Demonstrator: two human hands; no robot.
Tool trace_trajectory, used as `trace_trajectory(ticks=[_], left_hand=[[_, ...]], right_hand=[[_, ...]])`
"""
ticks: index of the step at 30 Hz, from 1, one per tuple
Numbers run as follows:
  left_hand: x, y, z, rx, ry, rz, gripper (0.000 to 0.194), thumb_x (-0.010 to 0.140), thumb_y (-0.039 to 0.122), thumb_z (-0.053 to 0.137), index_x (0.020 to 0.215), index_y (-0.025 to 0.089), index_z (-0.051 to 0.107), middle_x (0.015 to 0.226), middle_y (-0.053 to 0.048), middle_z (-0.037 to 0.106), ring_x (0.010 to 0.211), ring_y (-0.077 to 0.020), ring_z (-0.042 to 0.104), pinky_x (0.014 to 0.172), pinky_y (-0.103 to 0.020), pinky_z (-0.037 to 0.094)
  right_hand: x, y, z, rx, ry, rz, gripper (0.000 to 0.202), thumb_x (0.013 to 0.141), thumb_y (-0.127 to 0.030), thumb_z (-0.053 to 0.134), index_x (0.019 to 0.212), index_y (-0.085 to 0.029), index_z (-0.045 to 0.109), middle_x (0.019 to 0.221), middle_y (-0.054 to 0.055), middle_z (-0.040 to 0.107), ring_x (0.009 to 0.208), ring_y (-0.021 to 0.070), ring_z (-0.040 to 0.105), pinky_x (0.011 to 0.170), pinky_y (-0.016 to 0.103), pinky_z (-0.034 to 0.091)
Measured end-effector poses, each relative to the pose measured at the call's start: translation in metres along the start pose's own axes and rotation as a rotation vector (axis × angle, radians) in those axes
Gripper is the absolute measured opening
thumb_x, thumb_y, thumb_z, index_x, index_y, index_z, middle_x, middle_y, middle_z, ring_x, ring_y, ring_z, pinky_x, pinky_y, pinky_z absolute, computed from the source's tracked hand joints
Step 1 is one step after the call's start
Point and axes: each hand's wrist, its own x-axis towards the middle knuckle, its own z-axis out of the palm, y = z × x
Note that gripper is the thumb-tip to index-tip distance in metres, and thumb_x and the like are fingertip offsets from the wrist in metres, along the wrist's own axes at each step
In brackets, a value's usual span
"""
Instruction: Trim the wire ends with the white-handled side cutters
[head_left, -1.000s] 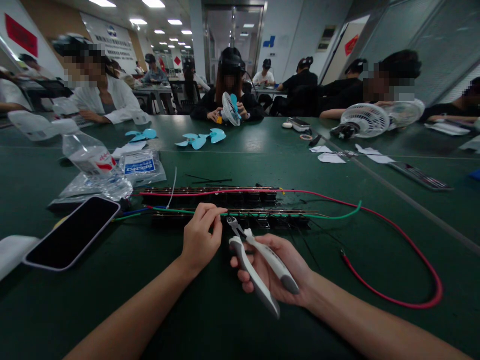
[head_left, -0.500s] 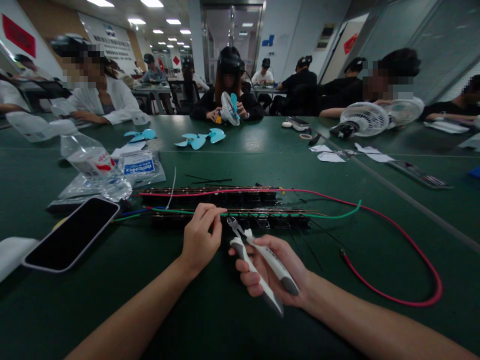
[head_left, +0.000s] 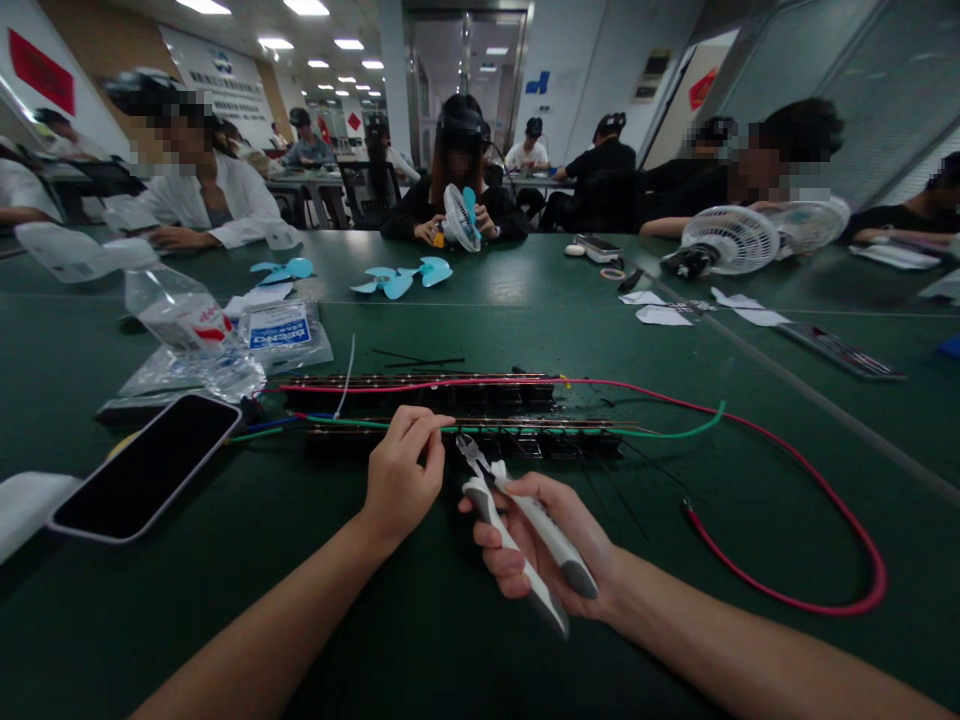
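Note:
My right hand (head_left: 536,545) is wrapped around white-and-grey diagonal cutters (head_left: 551,540), their jaws parted a little at the near edge of the front black strip (head_left: 555,442). Beside the jaws, my left hand (head_left: 409,465) rests at this strip, thumb and fingers pinched together; what they hold is hidden. A green wire (head_left: 686,432) and thin copper-coloured rods run along the front strip. Behind it lies a second black strip (head_left: 487,398) with a red wire (head_left: 817,455) along it, looping out to the right. A pale cable tie (head_left: 346,375) sticks up left of my left hand.
On the left lie a phone (head_left: 150,465), a plastic bottle (head_left: 187,325) and a labelled bag (head_left: 281,335). Blue fan blades (head_left: 394,280) are farther back. Across the table (head_left: 315,620) a person (head_left: 461,170) holds a small fan (head_left: 460,217). More fans (head_left: 731,238) stand at right.
Almost nothing differs: both hands and the cutters keep their places at the front strip. The whole view has shifted very slightly.

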Motion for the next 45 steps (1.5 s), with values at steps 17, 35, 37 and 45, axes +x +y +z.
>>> trace_trajectory(ticks=[17,35,37,45], left_hand=[[0.0022,0.0013,-0.0026,0.105,-0.006,0.05,0.024,0.084,0.002,0.051,0.095,0.019,0.065,0.088,-0.005,0.06,0.084,-0.0203,0.055,0.076,-0.035,0.048],[0.0014,0.0019,-0.0026,0.065,-0.021,0.031,0.025,0.084,0.001,0.05,0.096,0.018,0.065,0.088,-0.006,0.06,0.085,-0.0207,0.056,0.078,-0.036,0.049],[0.0015,0.0018,-0.0028,0.066,-0.022,0.03,0.026,0.084,0.001,0.05,0.096,0.018,0.065,0.088,-0.006,0.06,0.085,-0.0207,0.056,0.078,-0.036,0.049],[0.0025,0.0023,-0.0028,0.063,-0.028,0.027,0.025,0.083,0.001,0.051,0.097,0.017,0.065,0.089,-0.006,0.06,0.086,-0.0203,0.055,0.079,-0.036,0.048]], right_hand=[[-0.0025,-0.0032,-0.0044,-0.102,-0.001,-0.015,0.054,0.071,-0.018,0.044,0.122,-0.005,0.054,0.102,0.011,0.071,0.079,0.0156,0.064,0.072,0.026,0.047],[0.0036,-0.0008,-0.0096,-0.119,-0.04,-0.036,0.045,0.07,-0.018,0.048,0.113,-0.006,0.055,0.083,0.008,0.065,0.074,0.0153,0.06,0.071,0.027,0.046],[0.0028,-0.0006,-0.0083,-0.124,-0.054,-0.074,0.044,0.07,-0.022,0.048,0.11,-0.006,0.056,0.08,0.008,0.064,0.075,0.0166,0.06,0.073,0.029,0.045],[0.0005,-0.0006,-0.0036,-0.07,-0.102,-0.02,0.047,0.07,-0.032,0.048,0.112,-0.01,0.052,0.102,0.013,0.065,0.088,0.0241,0.063,0.078,0.037,0.046]])
